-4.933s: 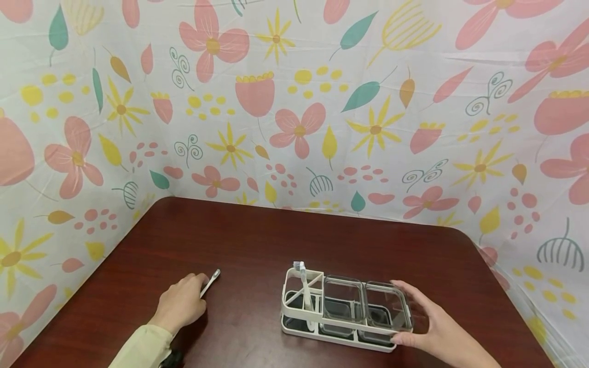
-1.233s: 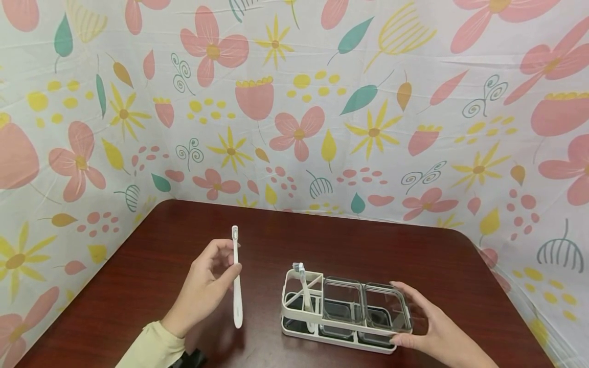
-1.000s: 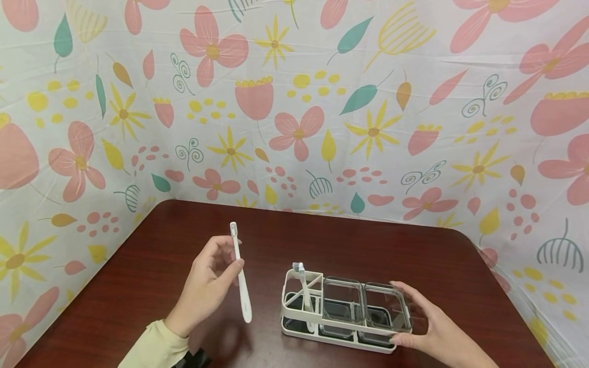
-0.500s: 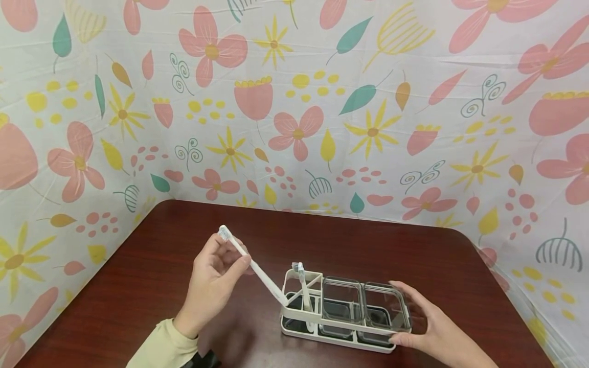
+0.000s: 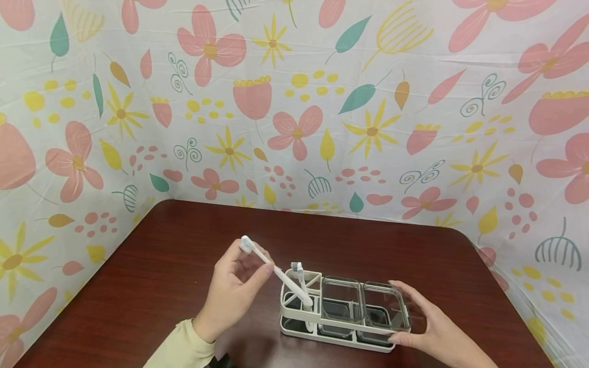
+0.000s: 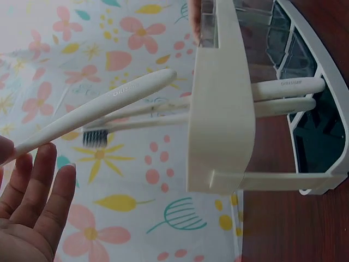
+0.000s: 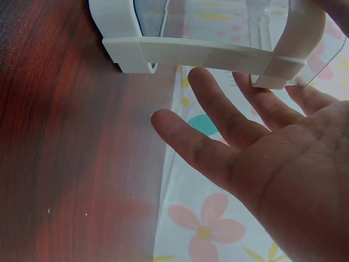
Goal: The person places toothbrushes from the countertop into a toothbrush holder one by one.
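Note:
My left hand (image 5: 232,294) pinches a white toothbrush (image 5: 289,281) between thumb and fingers. Its bristled head points up and left, and the handle end slants down over the slotted left section of a cream toothbrush holder (image 5: 341,321). In the left wrist view that handle end (image 6: 161,79) hangs just outside the holder's top frame (image 6: 221,125). Two toothbrushes stand leaning in the holder, their handle ends (image 6: 289,87) reaching down to the dark base. At the holder's right end, my right hand (image 5: 434,327) grips it, thumb at the near corner and fingers behind.
Two clear cups (image 5: 342,296) sit side by side in the holder, right of the slots. Dark reddish wooden table (image 5: 207,225) lies beneath. A floral-printed sheet (image 5: 294,117) hangs behind the table and along its sides.
My left hand has lifted the toothbrush from the table at left, turned it handle-down and carried it rightward to the holder. The right hand and holder have stayed in place.

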A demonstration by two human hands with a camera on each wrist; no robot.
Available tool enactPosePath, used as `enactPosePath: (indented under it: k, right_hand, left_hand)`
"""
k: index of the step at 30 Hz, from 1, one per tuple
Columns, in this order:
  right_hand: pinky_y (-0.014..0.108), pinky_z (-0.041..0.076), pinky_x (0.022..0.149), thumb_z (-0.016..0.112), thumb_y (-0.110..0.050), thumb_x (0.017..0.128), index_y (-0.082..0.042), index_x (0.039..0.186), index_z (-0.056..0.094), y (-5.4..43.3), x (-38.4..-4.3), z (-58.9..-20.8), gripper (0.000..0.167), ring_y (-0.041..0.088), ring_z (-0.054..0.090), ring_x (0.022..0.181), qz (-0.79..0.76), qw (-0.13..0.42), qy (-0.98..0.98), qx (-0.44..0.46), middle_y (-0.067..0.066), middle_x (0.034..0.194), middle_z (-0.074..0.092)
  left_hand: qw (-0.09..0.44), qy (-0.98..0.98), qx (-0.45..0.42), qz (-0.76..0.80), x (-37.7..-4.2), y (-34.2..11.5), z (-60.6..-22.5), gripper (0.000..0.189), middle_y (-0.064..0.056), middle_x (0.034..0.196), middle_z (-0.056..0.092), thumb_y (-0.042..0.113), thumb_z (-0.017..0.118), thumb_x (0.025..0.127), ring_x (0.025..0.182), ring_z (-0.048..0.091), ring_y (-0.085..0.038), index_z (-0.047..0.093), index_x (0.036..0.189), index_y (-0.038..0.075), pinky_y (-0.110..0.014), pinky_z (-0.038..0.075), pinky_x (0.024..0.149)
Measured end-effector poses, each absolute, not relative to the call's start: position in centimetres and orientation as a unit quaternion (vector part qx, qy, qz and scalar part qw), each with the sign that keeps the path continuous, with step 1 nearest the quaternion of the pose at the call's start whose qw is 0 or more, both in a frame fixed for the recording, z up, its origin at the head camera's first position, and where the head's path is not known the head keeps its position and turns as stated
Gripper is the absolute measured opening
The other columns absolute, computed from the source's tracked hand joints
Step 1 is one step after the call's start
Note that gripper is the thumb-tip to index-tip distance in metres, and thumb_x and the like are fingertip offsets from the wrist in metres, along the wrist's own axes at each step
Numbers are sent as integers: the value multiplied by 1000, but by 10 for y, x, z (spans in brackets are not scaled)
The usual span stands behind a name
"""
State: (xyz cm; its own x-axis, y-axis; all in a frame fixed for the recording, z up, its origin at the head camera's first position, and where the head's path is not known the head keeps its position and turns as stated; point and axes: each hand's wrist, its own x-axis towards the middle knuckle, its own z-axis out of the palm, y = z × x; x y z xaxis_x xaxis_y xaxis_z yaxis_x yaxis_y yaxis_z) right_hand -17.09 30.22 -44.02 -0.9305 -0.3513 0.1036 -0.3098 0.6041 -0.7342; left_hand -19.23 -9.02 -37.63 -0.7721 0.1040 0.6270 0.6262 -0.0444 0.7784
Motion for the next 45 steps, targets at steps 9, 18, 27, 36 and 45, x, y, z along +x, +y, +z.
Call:
enactPosePath:
  k: [9,18,27,36,45]
  right_hand:
    - [24,48,88,80,-26,83,-22,153,33,301,-171,-441,84,-8,43,123,-416,28,890,-187,5,148,39]
    - [25,48,88,80,-27,84,-25,153,33,302,-171,-441,84,-10,41,122,-416,32,890,-183,8,149,38]
    - [25,49,86,82,-25,82,-24,152,34,303,-170,-443,85,-5,45,122,-407,2,891,-201,-15,148,36]
    - [26,49,85,83,-26,81,-24,152,35,302,-170,-442,86,3,51,120,-404,-2,892,-201,-12,148,38]
    - [26,50,83,83,-26,80,-24,152,34,301,-171,-443,87,7,54,117,-399,0,895,-200,8,149,40]
  left_hand:
    - [209,-667,-325,-637,-193,-79,-381,25,-9,90,65,-14,66,85,79,65,-16,56,100,4,-30,55,66]
    - [211,-673,-358,-612,-196,-70,-383,24,-12,90,66,-10,68,87,76,66,-21,58,103,4,-32,56,65]
    - [203,-722,-349,-562,-197,-62,-386,22,3,86,66,-5,71,86,76,63,-11,62,101,9,-28,53,68]
    - [204,-745,-370,-516,-194,-53,-394,24,8,82,61,-4,71,86,72,57,-6,62,97,15,-27,49,54]
    - [222,-766,-373,-474,-195,-53,-409,24,9,84,59,-1,73,83,75,58,-4,58,92,15,-25,48,57]
